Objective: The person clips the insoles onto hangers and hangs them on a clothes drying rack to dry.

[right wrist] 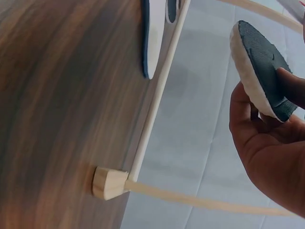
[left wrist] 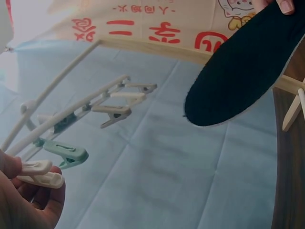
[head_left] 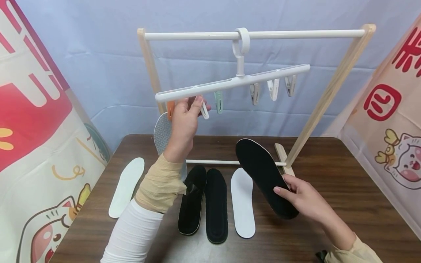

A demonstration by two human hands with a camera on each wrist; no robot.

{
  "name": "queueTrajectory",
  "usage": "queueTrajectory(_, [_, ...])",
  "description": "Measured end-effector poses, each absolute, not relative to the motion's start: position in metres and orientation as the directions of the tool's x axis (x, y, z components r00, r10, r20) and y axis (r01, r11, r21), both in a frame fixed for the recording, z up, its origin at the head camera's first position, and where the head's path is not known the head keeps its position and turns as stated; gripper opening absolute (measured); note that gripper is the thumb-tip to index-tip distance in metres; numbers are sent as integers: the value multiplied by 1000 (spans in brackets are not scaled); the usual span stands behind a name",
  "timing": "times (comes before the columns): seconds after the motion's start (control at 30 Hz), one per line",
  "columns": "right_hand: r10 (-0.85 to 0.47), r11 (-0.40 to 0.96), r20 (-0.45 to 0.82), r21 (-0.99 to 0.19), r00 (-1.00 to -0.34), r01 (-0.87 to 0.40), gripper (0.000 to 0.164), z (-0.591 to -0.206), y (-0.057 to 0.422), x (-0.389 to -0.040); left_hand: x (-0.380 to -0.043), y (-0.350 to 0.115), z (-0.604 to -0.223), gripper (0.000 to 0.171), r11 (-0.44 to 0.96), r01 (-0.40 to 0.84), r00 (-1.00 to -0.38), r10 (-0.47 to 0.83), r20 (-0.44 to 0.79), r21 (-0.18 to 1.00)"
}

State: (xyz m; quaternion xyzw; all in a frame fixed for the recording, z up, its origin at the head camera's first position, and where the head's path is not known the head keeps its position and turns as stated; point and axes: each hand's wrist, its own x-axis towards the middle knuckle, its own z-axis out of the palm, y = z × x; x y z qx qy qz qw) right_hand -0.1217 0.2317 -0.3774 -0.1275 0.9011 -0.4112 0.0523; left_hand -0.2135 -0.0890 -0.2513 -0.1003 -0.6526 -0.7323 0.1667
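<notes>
My left hand pinches a white clothespin that hangs under the left half of the white hanger bar. In the left wrist view, thumb and fingers squeeze this clothespin beside a mint green clip. My right hand grips a black insole near its lower end, tilted above the table. Its pale underside and edge show in the right wrist view. Behind the left forearm, a grey insole hangs from an orange clip, partly hidden.
Two black insoles and a white insole lie on the wooden table; another white one lies at left. The hanger hooks on a rack's white rod. Several clips hang from its right half.
</notes>
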Motion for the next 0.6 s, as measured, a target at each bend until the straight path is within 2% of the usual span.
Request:
queueTrajectory(0.33, [-315,587,-24,-791,-949,-175,21,-367,220,-128,-214,-89,-252,26,-92,376,-923,-119,365,922])
queueTrajectory(0.6, [-355,522,0,-830,-935,-199,20,-364,210,-128,-213,-89,-254,27,-93,391,-918,-112,380,916])
